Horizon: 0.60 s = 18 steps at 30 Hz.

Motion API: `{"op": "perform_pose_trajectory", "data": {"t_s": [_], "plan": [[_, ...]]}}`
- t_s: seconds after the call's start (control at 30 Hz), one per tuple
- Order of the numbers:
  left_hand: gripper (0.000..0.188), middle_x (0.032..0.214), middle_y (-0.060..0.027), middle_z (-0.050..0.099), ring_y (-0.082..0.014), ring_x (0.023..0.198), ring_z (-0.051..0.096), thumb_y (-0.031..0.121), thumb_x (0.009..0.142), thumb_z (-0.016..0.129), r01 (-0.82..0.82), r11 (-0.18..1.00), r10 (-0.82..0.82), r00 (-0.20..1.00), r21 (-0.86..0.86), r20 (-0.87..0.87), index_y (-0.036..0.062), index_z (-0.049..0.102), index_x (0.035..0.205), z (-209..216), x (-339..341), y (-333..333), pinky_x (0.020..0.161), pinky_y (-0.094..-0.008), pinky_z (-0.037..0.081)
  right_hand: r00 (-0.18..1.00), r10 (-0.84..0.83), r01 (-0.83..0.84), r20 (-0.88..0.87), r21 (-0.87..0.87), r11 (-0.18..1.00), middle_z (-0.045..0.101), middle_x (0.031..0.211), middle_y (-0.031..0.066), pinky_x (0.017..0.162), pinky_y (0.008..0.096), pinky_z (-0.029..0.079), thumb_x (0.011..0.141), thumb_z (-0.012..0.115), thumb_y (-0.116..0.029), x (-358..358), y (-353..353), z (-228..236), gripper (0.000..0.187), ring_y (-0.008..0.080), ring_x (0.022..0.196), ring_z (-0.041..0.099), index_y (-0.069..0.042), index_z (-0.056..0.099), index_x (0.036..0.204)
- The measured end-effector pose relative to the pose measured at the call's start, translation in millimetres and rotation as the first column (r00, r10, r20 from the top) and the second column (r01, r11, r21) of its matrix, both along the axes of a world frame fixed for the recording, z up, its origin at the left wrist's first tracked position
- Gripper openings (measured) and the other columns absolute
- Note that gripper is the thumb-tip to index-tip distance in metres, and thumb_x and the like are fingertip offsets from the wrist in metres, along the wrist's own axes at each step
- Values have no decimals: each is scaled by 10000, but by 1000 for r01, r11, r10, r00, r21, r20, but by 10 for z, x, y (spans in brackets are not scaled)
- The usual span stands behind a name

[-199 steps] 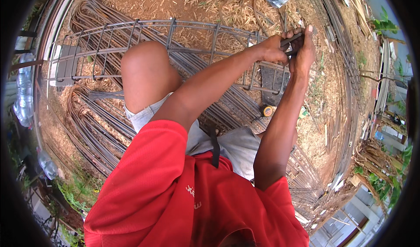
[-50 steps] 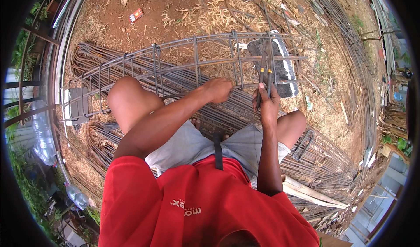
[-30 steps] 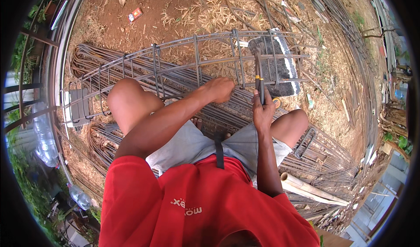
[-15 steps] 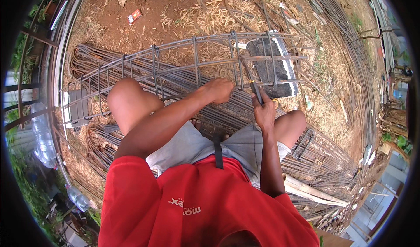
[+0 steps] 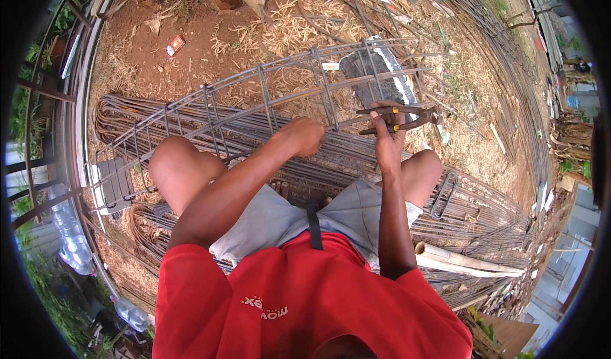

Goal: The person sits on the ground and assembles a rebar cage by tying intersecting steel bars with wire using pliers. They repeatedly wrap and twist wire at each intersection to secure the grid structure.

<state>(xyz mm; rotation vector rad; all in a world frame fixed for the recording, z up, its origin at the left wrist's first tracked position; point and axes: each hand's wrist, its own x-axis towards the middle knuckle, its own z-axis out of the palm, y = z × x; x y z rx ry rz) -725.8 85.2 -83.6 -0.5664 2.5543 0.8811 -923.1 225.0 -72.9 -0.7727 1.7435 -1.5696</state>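
Note:
My right hand (image 5: 388,130) holds a pair of end-cutting pincers (image 5: 417,117) with dark handles and yellow bands. The handles are spread apart, and the jaws point right. My left hand (image 5: 304,136) is closed in a fist at the near side of a long rebar cage (image 5: 264,92); what its fingers hold is hidden. The cage, made of long bars with square stirrups, lies across in front of me. Under its right end is a dark block with a white edge (image 5: 382,73); a grey block (image 5: 114,174) is under its left end.
Bundles of bent rebar (image 5: 146,114) lie beneath the cage and around my legs. A loose stirrup (image 5: 444,195) and a split bamboo pole (image 5: 464,260) are at the right. Long rods (image 5: 496,60) run along the far right. Plastic bottles (image 5: 70,232) lie at left.
The pincers have swung away from the cage's stirrup; their jaws now point right and the handles have spread. My left hand stays closed by the cage. The view has shifted slightly.

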Motion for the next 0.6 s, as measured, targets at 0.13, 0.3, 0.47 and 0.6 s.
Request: {"op": "perform_pose_trajectory", "data": {"t_s": [0.13, 0.3, 0.47, 0.6], "plan": [[307, 1099, -220, 787, -417, 1081, 740, 180, 905, 696, 29, 998, -24, 996, -59, 86, 159, 836, 1178, 217, -41, 1, 970, -511, 584, 986, -6, 12, -165, 34, 999, 682, 971, 50, 735, 308, 533, 1028, 709, -100, 148, -103, -205, 235, 120, 798, 624, -61, 658, 1254], [289, 1107, -192, 793, -407, 1061, 742, 232, 943, 710, 0, 1000, -1, 997, -12, -73, 181, 827, 1203, 470, 31, -45, 971, -501, 573, 813, 137, 53, -566, 306, 951, 684, 1123, 124, 916, 420, 540, 961, 799, -245, 169, -116, -132, 372, 241, 1023, 678, -96, 735, 1295], [277, 1095, -182, 794, -393, 1088, 740, 233, 958, 711, -71, 991, 88, 983, 111, -163, 178, 821, 1206, 750, 25, -126, 969, -498, 573, 827, 205, -60, -524, 281, 958, 635, 1281, 168, 1024, 423, 524, 907, 847, -334, 32, 89, 433, 534, 296, 1173, 634, -78, 718, 1358], [260, 1056, -224, 772, -418, 1060, 724, 267, 982, 714, -127, 982, 157, 959, 139, -237, 138, 806, 1188, 921, -103, -106, 917, -506, 563, 912, 389, -326, -131, 345, 880, 700, 1187, 198, 991, 439, 539, 1074, 650, -328, 152, 223, 619, 417, 331, 1128, 688, -54, 692, 1385]]}}
